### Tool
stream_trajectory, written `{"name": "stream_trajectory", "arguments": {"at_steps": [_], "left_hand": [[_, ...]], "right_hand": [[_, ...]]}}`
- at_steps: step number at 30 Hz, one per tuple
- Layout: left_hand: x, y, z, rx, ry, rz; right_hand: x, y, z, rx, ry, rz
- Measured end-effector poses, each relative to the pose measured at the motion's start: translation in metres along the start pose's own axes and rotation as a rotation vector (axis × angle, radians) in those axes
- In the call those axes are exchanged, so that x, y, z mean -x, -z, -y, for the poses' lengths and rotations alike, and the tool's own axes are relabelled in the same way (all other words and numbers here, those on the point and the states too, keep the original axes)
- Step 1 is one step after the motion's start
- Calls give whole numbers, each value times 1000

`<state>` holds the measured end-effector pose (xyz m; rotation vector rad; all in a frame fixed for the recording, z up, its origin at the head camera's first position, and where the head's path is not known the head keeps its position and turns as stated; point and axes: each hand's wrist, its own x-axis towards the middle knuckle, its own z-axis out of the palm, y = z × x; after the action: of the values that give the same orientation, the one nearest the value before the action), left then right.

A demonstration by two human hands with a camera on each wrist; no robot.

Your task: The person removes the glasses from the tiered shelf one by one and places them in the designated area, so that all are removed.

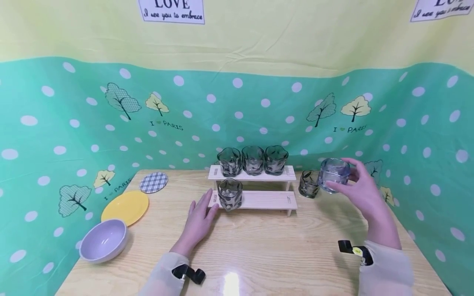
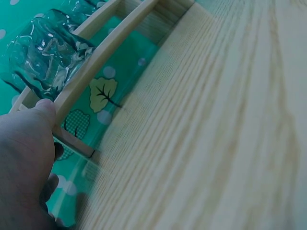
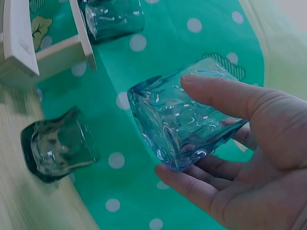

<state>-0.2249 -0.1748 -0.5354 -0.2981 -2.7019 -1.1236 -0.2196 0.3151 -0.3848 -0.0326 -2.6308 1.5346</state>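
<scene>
My right hand [image 1: 357, 185] holds a clear bluish glass [image 1: 333, 174] in the air, fingers and thumb around its sides. In the right wrist view the glass [image 3: 187, 115] is tilted. A dark grey glass [image 1: 308, 185] stands on the table just left of it. My left hand [image 1: 198, 220] grips the left end of a two-tier wooden rack [image 1: 266, 200], thumb [image 2: 46, 108] at its front edge. One grey glass [image 1: 230, 195] stands on the lower tier beside that thumb. Three grey glasses [image 1: 253, 160] stand in a row on the upper tier.
On the left of the table [image 1: 266, 255] are a lavender bowl [image 1: 103, 241], a yellow plate [image 1: 126, 207] and a round checked mat [image 1: 153, 182]. A green dotted curtain [image 1: 237, 111] hangs behind the rack and along both sides.
</scene>
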Motion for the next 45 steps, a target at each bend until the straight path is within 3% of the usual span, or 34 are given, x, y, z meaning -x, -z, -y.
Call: {"name": "stream_trajectory", "arguments": {"at_steps": [13,18,26,34,45], "left_hand": [[-2,0,2,-8,-8,-10],[-4,-2,2,-10,-18,-12],[-1,-2,3,-4,-13,-13],[-1,-1,3,-5,-12,-17],[0,-2,2,-2,-7,-2]], "right_hand": [[-14,13,-29,0,-109,-102],[-19,13,-45,-51,-152,-131],[-24,5,-73,-139,-215,-139],[-34,-11,-95,-180,-218,-165],[-39,-23,-111,-158,-231,-180]]}}
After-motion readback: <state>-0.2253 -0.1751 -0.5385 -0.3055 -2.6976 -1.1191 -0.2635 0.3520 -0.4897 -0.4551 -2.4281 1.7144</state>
